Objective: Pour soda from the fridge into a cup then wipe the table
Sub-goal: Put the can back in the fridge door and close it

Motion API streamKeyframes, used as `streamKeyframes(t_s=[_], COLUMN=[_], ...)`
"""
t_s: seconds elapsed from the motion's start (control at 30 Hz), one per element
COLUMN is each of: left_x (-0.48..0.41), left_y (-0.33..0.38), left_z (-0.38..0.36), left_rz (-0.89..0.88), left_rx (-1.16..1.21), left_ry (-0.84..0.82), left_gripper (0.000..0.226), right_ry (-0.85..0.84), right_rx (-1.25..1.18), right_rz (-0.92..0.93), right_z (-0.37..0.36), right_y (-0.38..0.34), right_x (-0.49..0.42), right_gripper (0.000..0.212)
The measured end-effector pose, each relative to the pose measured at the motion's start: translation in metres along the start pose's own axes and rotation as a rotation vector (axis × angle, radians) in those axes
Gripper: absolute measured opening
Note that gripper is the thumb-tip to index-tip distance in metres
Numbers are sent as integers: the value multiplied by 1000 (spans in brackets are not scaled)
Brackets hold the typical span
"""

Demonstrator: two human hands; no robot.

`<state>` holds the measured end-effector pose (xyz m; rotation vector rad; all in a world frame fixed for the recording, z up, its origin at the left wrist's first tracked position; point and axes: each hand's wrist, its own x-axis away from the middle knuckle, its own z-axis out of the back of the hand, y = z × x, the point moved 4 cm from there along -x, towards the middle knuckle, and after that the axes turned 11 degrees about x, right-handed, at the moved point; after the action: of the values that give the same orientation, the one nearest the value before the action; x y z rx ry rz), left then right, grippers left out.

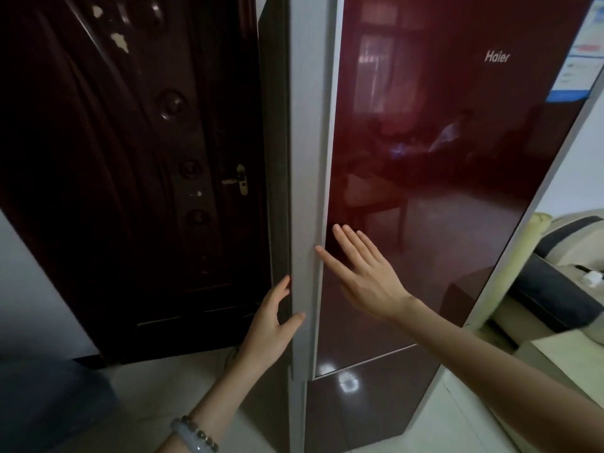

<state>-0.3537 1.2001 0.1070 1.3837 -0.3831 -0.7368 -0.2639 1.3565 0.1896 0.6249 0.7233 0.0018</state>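
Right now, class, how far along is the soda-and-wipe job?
Nothing looks done yet. In hand: the left hand grips the edge of the Haier fridge door, the right hand open at its red front. Left: fetching soda, pouring, wiping; no soda, cup or table shows.

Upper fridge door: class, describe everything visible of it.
The upper fridge door is glossy dark red, glassy, mirroring a room, with grey edge trim, a Haier logo and a blue-white label top right. It stands above a lower door; ajar or shut is unclear. The left hand grips its left edge; the right hand lays straight fingers on its front.
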Motion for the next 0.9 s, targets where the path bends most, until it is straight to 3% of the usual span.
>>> streamKeyframes(t_s=[0.33,0.63,0.77,0.9], left_x=[-52,-51,-39,-31], left_y=[-12,-9,12,25], left_z=[23,24,17,-13], left_rz=[-29,-147,-452,-658], left_rx=[4,-160,-352,-507], left_ry=[-93,-157,-115,-222], left_gripper=[70,76,76,74], right_ry=[-15,-45,-189,-395], right_rx=[70,66,17,1], right_rz=[-67,-111,-205,-396], right_z=[-40,-41,-29,-12], right_y=[-4,-9,-17,-27], right_x=[-27,-27,-17,20], right_gripper=[73,70,73,69])
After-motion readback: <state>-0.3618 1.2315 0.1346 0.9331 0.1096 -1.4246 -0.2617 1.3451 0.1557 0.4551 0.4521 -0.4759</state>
